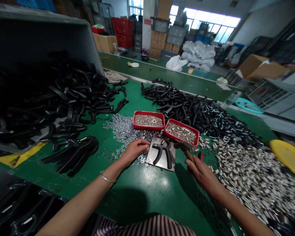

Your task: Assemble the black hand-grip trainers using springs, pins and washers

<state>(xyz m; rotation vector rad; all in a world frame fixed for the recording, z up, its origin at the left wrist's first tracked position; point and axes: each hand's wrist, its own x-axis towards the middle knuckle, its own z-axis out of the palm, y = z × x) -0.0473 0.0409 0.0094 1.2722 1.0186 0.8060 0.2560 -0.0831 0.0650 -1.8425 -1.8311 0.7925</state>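
A black plastic handle piece with two curved arms [168, 157] lies on a square metal plate [152, 158] in front of me. My left hand [135, 150] is at the plate's left edge, thumb and fingers pinched together; what they hold, if anything, is too small to make out. My right hand [199, 168] grips a hammer [189, 156] by its wooden handle. The hammer's dark head is near the plate's upper right edge, beside the black piece. Loose metal washers [124, 131] are spread left of and behind the plate.
Two red trays [135, 126] of small metal parts stand behind the plate. Metal sleeves [255, 177] are heaped at right, black parts [182, 105] behind. A grey bin [94, 42] spills black parts at left. A yellow lid [287, 157] lies far right.
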